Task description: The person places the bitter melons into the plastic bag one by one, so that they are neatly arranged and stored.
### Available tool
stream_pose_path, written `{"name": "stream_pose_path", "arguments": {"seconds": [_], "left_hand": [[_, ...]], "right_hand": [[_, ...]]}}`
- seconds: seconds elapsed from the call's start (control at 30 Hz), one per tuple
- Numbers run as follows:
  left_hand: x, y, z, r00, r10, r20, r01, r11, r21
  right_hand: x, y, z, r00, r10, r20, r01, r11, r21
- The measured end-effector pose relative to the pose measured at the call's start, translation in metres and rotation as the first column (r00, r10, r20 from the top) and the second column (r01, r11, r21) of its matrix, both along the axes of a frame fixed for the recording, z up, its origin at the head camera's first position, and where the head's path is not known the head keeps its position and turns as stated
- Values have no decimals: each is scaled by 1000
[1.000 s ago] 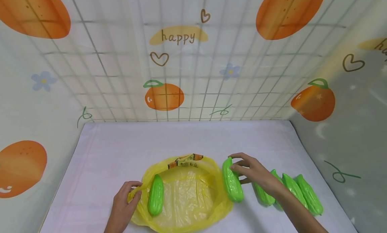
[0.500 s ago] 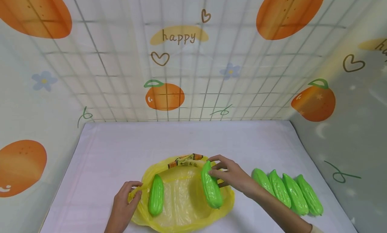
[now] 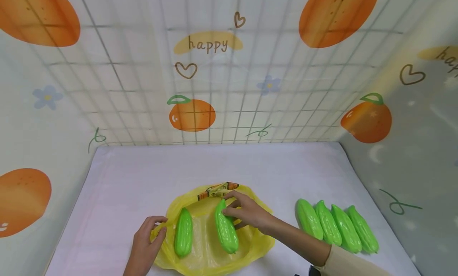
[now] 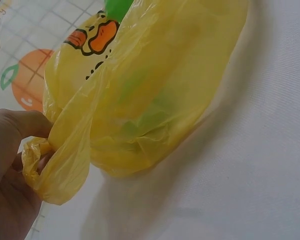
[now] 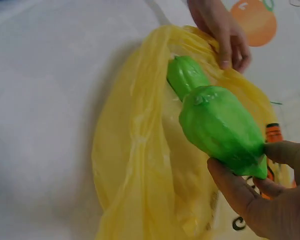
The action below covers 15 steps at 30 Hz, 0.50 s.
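Over the yellow bag (image 3: 255, 244), holds a green gourd (image 3: 227, 232) in the fingers of the right hand (image 3: 248, 211); pinches the bag's edge with the left hand (image 3: 146, 240).

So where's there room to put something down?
On the table between the bag and the back wall, or left of the left hand. A smaller gap separates the bag from the green row. Crowded: the bag, a green thing inside and the right hand holding another.
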<state>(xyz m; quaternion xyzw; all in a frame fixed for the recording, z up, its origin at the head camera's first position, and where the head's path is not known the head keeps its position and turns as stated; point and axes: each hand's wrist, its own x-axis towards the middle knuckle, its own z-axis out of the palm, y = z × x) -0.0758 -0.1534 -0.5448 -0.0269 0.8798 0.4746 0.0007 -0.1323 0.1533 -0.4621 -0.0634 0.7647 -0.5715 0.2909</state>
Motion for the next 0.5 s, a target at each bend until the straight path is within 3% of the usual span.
{"name": "stream_pose_path", "arguments": {"seconds": [0.17,0.5], "left_hand": [[0,1,2,1000,-4,0,4,1000,2],[0,1,1,1000,5,-2,-5,1000,1]], "right_hand": [[-1,-14,-11,999,-25,37,25,1000,10],[-4,-44,-36,997,-78,20,78,997,20]]}}
